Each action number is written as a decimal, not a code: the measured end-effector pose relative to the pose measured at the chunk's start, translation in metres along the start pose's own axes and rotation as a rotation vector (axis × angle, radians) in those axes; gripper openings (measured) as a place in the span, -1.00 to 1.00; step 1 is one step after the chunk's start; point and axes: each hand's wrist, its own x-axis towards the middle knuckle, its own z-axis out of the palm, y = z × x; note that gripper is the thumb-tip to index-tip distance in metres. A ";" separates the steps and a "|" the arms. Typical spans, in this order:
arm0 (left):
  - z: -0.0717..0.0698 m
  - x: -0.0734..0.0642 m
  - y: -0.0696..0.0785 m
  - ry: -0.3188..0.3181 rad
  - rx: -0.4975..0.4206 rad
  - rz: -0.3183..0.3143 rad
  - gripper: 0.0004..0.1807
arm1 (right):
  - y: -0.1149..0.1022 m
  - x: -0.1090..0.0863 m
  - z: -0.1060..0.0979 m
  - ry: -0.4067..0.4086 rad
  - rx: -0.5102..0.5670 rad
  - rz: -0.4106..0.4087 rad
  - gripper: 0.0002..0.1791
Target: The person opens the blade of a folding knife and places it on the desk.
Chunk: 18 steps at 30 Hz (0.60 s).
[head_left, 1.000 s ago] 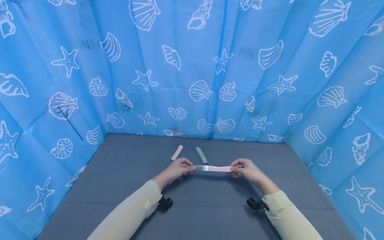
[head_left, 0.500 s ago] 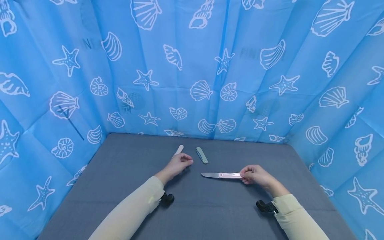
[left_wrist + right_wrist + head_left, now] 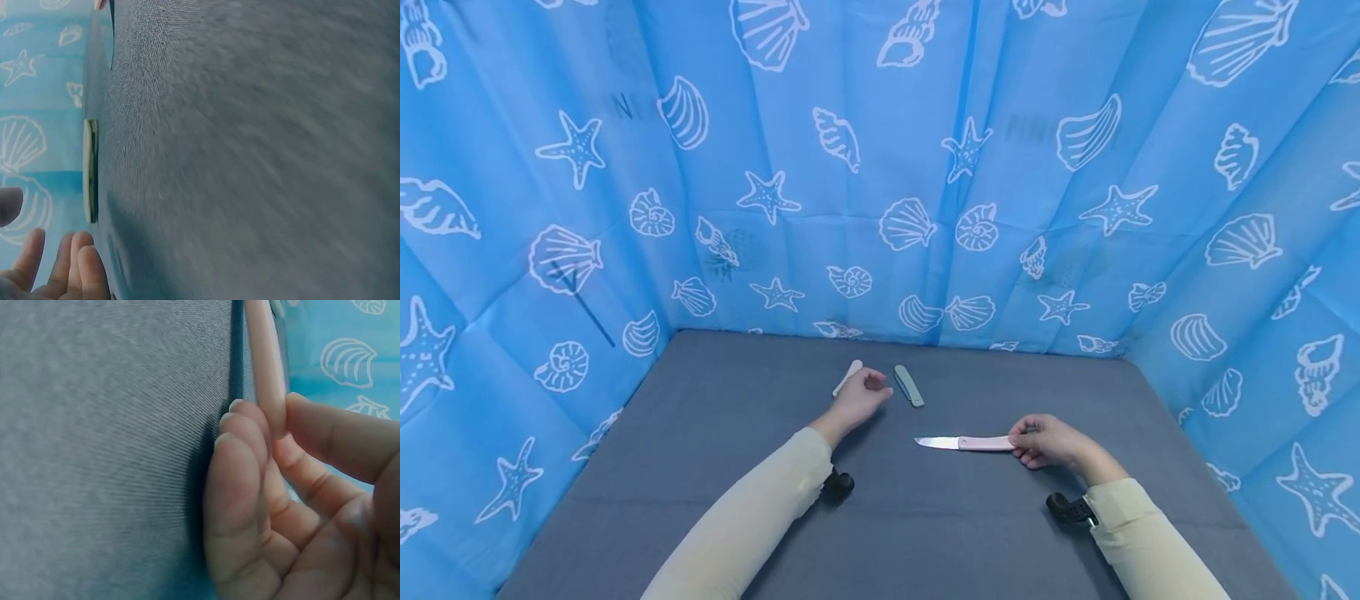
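The pink knife (image 3: 985,444) is pinched at the end of its handle between the thumb and fingers of the right grip (image 3: 1047,442), its bright blade (image 3: 937,442) open and pointing left. It is low at the table (image 3: 985,533); whether it touches, I cannot tell. The left grip (image 3: 859,396), farther off and to the left, is spread and holds nothing, thumb and fingers apart. Behind it, partly hidden, is a pale knife (image 3: 853,367); to the right lies a green knife (image 3: 908,386), folded. The step in hand looks like managing the open knife one-handed; the next move would call for a firm pinch, the free fingers well off the edge.
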 end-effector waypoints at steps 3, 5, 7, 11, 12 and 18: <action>0.008 0.007 0.002 0.018 0.045 -0.020 -0.61 | -0.002 0.000 0.000 -0.008 -0.006 0.014 -0.83; 0.015 0.011 0.004 0.030 0.056 -0.051 -0.56 | -0.002 -0.001 -0.002 -0.016 -0.005 0.024 -0.84; 0.020 0.014 0.006 0.035 0.042 -0.088 -0.50 | -0.002 -0.002 -0.003 -0.018 -0.001 0.043 -0.85; 0.031 0.019 0.012 0.053 0.064 -0.150 -0.41 | -0.001 -0.004 -0.005 -0.012 -0.003 0.078 -0.87; 0.032 0.019 0.015 0.059 0.087 -0.159 -0.40 | -0.001 -0.004 -0.006 -0.007 -0.004 0.081 -0.87; 0.039 0.017 0.028 0.095 0.312 -0.188 -0.34 | -0.001 -0.004 -0.006 -0.009 -0.018 0.060 -0.87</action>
